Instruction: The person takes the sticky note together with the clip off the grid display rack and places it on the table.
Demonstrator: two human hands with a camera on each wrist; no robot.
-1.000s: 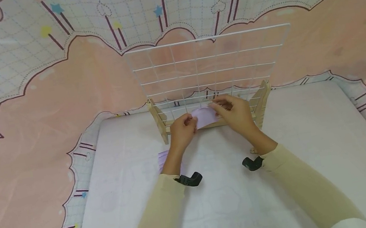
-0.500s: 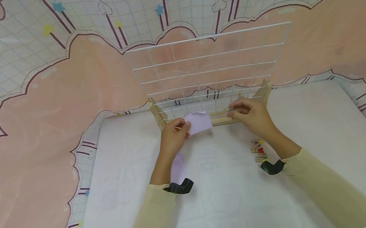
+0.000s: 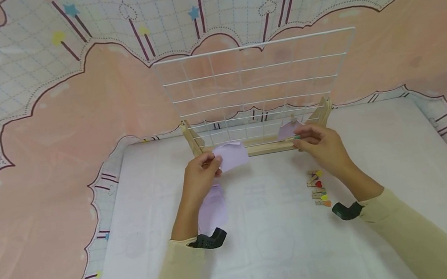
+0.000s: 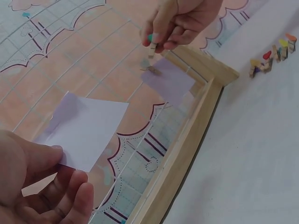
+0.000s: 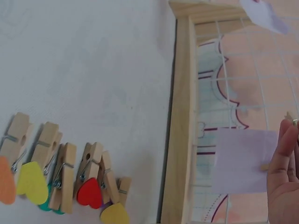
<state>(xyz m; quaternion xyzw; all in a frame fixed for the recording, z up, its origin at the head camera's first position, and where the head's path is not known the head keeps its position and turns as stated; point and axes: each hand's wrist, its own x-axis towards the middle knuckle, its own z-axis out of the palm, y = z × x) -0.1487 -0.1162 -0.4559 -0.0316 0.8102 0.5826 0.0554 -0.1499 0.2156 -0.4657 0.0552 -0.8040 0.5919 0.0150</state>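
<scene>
My left hand [image 3: 202, 176] pinches a small sheet of light purple paper [image 3: 232, 156] by its left edge, between thumb and fingers, in front of the white wire grid [image 3: 253, 67]. The paper's upper edge looks slightly bent. My right hand [image 3: 322, 149] is near the grid's lower right; in the left wrist view it pinches a small wooden clothespin [image 4: 153, 50] with a green decoration. Just below that hand, a second purple paper [image 4: 170, 84] hangs on the grid with another clothespin [image 4: 153, 70] at its top edge.
A wooden base [image 3: 272, 147] holds the grid upright. Several clothespins with coloured hearts, one with a red heart [image 5: 89, 192], lie in a row on the white table near my right wrist. More purple paper [image 3: 212, 211] lies beside my left forearm.
My hands have drawn apart from around the paper. The left has carried the paper left and slightly down; the right has shifted right with the clothespin, leaving the hanging paper in view.
</scene>
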